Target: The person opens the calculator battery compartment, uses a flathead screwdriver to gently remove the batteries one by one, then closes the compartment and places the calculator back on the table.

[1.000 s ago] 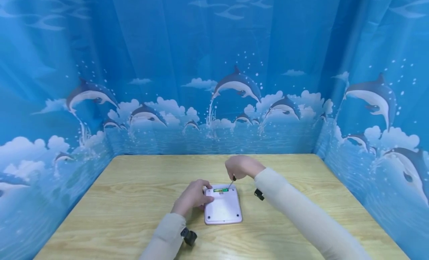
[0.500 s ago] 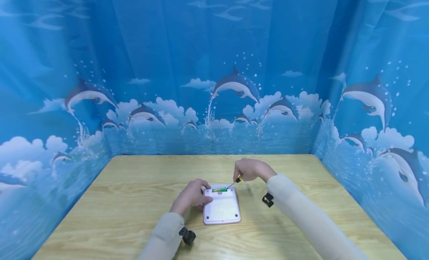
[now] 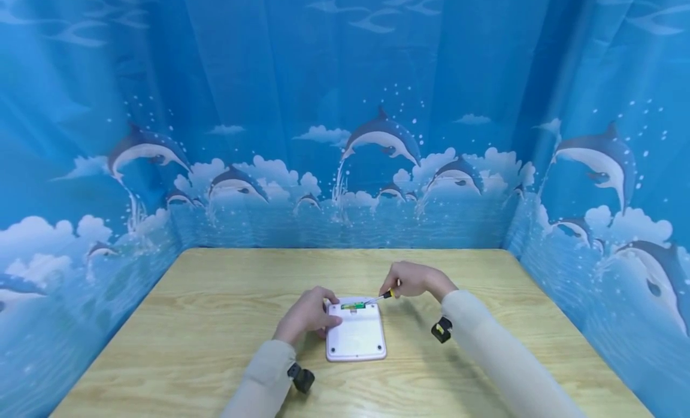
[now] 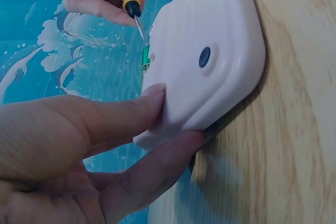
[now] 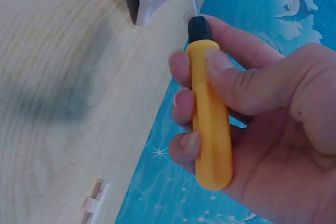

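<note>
A pale pink, square device with dark round feet lies with its underside up on the table. In its open battery slot sits a green battery. My left hand pinches the device's left edge, thumb on top and a finger at the side, as the left wrist view shows. My right hand grips a screwdriver by its yellow handle, fingers wrapped round it and thumb along it. The screwdriver's thin metal shaft slants down to the right end of the battery, its tip right at the battery's end.
A wooden table carries the device. Blue curtains printed with dolphins stand behind and at both sides. Near the table edge in the right wrist view lies a small white plastic piece with a tab.
My right hand has moved right and slightly nearer, tipping the screwdriver from steep to a lower slant, its tip still by the battery's end. My left hand stays on the device.
</note>
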Action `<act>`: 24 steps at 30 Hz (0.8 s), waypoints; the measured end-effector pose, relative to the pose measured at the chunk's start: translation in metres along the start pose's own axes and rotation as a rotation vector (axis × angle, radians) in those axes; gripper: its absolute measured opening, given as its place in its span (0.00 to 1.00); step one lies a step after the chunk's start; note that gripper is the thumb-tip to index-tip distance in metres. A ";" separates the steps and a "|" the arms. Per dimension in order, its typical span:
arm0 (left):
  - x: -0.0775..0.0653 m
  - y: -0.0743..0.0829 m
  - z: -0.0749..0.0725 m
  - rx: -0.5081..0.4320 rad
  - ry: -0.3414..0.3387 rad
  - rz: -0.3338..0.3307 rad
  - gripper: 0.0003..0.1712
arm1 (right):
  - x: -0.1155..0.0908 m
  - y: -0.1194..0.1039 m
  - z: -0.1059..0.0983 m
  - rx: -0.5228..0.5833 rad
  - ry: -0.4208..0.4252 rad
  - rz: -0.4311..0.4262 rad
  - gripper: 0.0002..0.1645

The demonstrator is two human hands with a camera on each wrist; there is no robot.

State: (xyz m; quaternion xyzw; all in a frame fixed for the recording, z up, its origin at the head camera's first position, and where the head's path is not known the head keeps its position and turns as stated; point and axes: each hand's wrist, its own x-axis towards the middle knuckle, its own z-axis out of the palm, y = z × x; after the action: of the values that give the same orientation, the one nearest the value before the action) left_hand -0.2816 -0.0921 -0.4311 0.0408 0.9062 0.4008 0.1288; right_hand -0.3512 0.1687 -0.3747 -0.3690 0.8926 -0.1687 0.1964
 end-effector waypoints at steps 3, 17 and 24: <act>0.000 0.000 -0.001 0.001 0.000 0.002 0.23 | 0.000 0.002 0.002 0.018 0.010 -0.005 0.26; 0.002 -0.002 0.003 0.006 -0.002 -0.026 0.20 | 0.000 -0.027 -0.008 -0.152 -0.028 0.063 0.27; 0.003 -0.002 0.003 0.011 0.004 -0.016 0.20 | 0.006 -0.057 -0.012 -0.287 -0.050 0.227 0.25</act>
State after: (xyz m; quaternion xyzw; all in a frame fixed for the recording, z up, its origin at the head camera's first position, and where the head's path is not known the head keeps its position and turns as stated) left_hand -0.2833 -0.0907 -0.4347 0.0335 0.9088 0.3950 0.1301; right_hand -0.3272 0.1281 -0.3407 -0.2942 0.9383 -0.0069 0.1815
